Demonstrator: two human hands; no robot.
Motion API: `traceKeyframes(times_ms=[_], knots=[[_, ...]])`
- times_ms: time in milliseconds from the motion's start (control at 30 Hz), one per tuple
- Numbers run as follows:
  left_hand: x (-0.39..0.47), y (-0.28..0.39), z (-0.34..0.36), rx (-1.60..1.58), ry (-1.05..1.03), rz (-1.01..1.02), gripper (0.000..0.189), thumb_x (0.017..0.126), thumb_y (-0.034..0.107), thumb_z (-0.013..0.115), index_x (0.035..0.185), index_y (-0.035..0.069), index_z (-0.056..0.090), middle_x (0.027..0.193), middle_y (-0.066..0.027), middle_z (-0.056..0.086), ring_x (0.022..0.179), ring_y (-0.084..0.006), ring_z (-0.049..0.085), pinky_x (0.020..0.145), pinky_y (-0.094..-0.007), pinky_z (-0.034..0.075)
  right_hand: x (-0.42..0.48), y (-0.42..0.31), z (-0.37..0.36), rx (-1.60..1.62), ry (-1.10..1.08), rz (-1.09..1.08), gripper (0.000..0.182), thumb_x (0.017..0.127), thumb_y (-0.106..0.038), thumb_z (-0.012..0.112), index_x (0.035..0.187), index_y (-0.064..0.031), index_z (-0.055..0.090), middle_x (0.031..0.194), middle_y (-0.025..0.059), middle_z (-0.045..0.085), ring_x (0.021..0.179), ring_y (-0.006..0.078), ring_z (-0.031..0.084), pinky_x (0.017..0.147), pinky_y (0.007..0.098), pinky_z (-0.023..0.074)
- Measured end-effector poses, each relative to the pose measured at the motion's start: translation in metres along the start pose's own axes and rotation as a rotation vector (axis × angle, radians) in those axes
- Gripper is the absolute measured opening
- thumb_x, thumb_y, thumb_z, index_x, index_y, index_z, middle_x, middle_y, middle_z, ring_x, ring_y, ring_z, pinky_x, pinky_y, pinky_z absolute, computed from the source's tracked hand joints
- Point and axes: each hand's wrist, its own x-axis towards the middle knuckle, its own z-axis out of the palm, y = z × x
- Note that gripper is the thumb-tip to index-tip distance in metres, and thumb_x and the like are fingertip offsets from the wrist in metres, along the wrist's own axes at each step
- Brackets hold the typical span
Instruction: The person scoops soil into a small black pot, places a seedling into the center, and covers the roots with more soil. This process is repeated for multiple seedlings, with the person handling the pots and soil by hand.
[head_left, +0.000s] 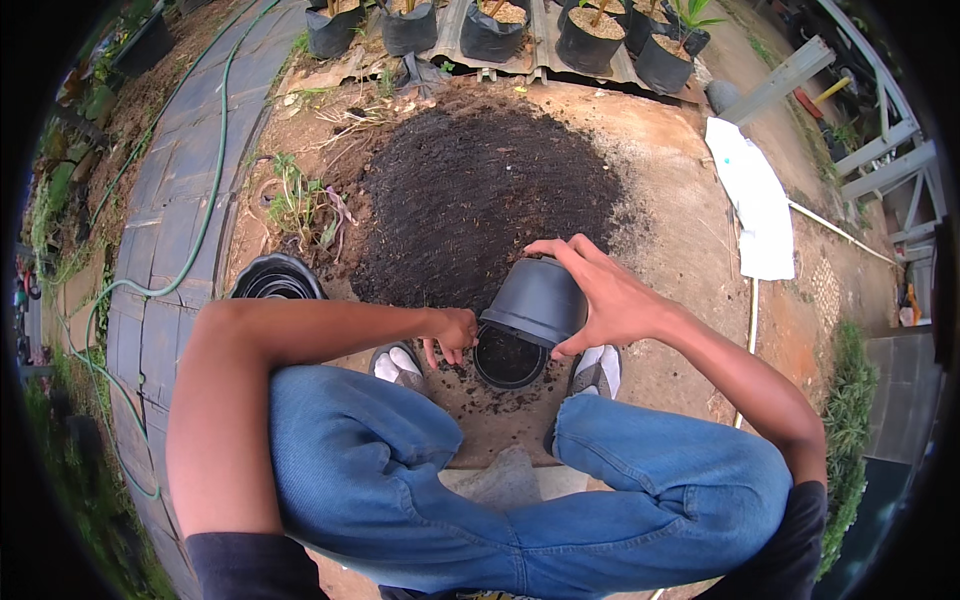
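Note:
A black plastic plant pot (536, 300) is tipped over, its mouth facing down and toward me. My right hand (596, 289) grips it around the base and side, thumb near the rim. Below its mouth, a second black pot (511, 364) stands on the ground between my feet, with dark soil visible inside. My left hand (454, 334) is at the left of both rims, fingers pointing down; whether it pinches a rim is unclear. Just beyond the pots spreads a wide heap of dark potting soil (487, 187).
Nested black pots (276, 277) stand at left beside a weedy plant (292, 199). A green hose (217, 180) crosses the paving slabs. Black grow bags (589, 45) with plants line the far side. A white sack (750, 195) lies at right near a white pipe (752, 322).

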Motion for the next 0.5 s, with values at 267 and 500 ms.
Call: traceKeyframes(times_ms=[267, 500], knots=[[-0.001, 0.005, -0.002, 0.101, -0.009, 0.025, 0.041, 0.111, 0.034, 0.047, 0.142, 0.007, 0.053, 0.121, -0.0161, 0.074, 0.109, -0.0247, 0.072, 0.080, -0.0513, 0.068, -0.082, 0.173, 0.012, 0.233, 0.559, 0.580, 0.102, 0.076, -0.032, 0.088, 0.160, -0.0219, 0.031, 0.140, 0.0291, 0.042, 0.133, 0.0440, 0.046, 0.111, 0.0521, 0.0440], [0.002, 0.001, -0.004, 0.071, -0.006, 0.050, 0.032, 0.111, 0.033, 0.049, 0.126, 0.006, 0.058, 0.119, -0.0165, 0.074, 0.104, -0.0242, 0.073, 0.077, -0.0524, 0.068, -0.076, 0.198, 0.176, 0.213, 1.063, 0.635, 0.112, 0.076, -0.022, 0.089, 0.164, -0.0161, 0.020, 0.142, 0.0319, 0.030, 0.130, 0.0454, 0.040, 0.115, 0.0524, 0.0357]])
